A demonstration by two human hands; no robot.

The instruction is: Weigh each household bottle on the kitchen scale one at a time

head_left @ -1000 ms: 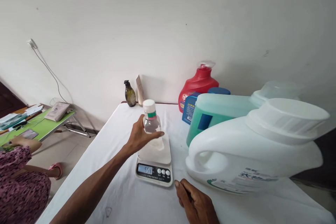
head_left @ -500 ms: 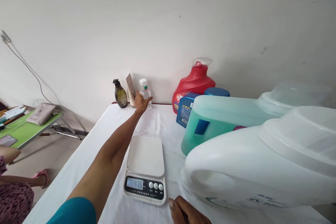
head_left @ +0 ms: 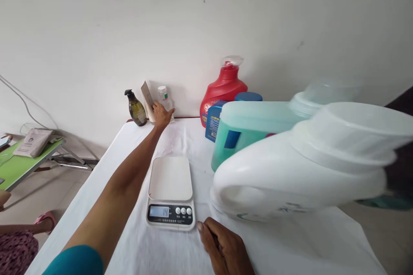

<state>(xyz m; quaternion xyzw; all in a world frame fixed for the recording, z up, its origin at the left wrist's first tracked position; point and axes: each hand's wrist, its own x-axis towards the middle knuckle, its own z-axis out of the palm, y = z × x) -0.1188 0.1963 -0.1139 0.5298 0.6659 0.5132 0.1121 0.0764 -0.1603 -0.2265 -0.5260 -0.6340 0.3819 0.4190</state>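
Note:
My left hand (head_left: 162,114) reaches to the far edge of the white table (head_left: 129,150) and wraps the lower part of a small clear bottle (head_left: 164,96) with a white cap. The bottle stands by the wall, next to a tan tube (head_left: 147,94) and a dark pump bottle (head_left: 136,109). A white kitchen scale (head_left: 170,178) sits in front of me with a bare pan and a lit display. My right hand (head_left: 222,247) lies curled on the cloth beside the scale's right corner, holding nothing.
A big white detergent jug (head_left: 290,172) lies close on the right, with a teal jug (head_left: 248,131), a blue container (head_left: 213,121) and a red bottle (head_left: 224,90) behind it. At left are a green folding table (head_left: 19,165) and another person's patterned clothing (head_left: 16,255).
My left hand lifted the clear bottle off the scale and carried it to the back of the table by the wall. The scale's reading dropped. My view shifted right.

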